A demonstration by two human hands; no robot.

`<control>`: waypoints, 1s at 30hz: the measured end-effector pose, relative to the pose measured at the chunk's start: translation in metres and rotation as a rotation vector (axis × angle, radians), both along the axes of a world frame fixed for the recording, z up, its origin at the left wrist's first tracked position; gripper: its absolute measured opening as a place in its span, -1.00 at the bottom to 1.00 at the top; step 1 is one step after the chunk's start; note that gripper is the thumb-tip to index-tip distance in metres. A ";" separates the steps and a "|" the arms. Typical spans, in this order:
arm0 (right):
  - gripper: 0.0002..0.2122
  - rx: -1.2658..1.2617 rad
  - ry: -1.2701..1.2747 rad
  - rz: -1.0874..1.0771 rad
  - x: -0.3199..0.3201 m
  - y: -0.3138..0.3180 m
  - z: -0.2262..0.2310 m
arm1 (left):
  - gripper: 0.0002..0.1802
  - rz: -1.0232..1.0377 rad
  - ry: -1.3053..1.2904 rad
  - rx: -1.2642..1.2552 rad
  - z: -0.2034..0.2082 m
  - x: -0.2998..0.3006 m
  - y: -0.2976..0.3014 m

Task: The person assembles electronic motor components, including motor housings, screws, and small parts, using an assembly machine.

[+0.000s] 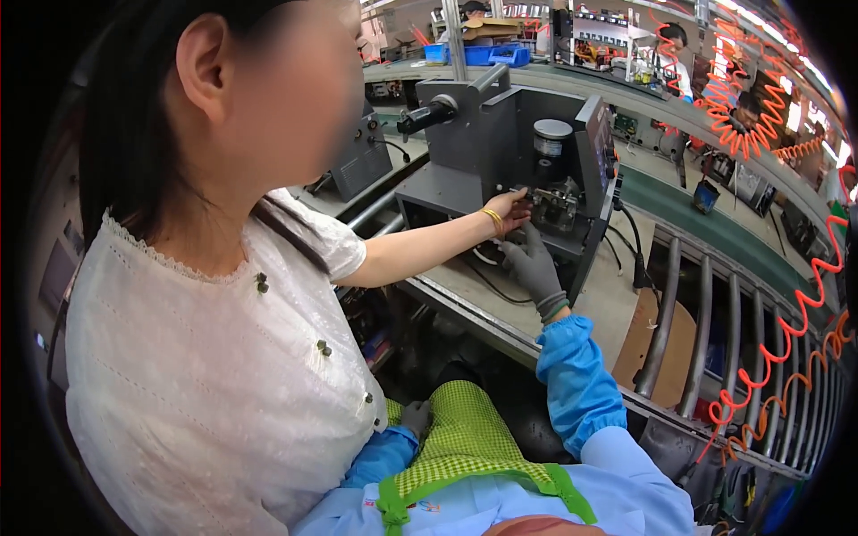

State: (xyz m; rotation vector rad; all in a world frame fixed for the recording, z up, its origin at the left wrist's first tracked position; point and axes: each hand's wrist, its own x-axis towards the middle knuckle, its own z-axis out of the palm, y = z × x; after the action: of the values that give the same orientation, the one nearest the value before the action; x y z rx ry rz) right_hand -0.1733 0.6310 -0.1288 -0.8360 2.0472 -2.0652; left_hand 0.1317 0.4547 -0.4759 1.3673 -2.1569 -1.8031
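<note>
My right hand point(534, 263), in a grey glove, reaches up to an opened dark grey machine point(460, 183) on the bench. Its index finger is stretched toward the metal feed mechanism point(559, 205) inside, and I see nothing held. Right beside my fingertip is another person's bare hand point(509, 213), with a yellow band at the wrist, touching the same mechanism. Above that mechanism stands a black cylinder with a silver cap point(552, 129). My left hand point(416, 418), also gloved in grey, lies on my green checked apron point(469, 424) with nothing visible in it.
The other person, in a white blouse point(223, 375), stands close at my left. A roller conveyor point(702, 335) runs along the right, with coiled red air hoses point(760, 357) hanging over it. Black cables point(636, 246) trail beside the machine. Blue bins point(509, 55) sit on the far bench.
</note>
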 end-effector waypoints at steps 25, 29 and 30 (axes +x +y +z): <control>-0.74 1.402 1.263 -0.165 -0.099 -0.066 0.112 | -0.44 -0.133 -0.084 -0.260 0.006 0.003 0.004; -0.74 1.441 1.218 -0.206 -0.107 -0.055 0.112 | -0.43 -0.119 -0.047 -0.190 0.012 -0.001 0.005; -0.74 1.314 1.210 -0.210 -0.095 -0.053 0.118 | -0.43 -0.136 -0.073 -0.199 0.011 -0.004 0.004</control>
State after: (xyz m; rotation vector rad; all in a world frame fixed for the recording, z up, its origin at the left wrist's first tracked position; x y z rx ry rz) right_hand -0.2681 0.5775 -0.0111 -1.6069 3.1927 0.3778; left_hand 0.1275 0.4591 -0.4653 1.2908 -2.4450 -1.5475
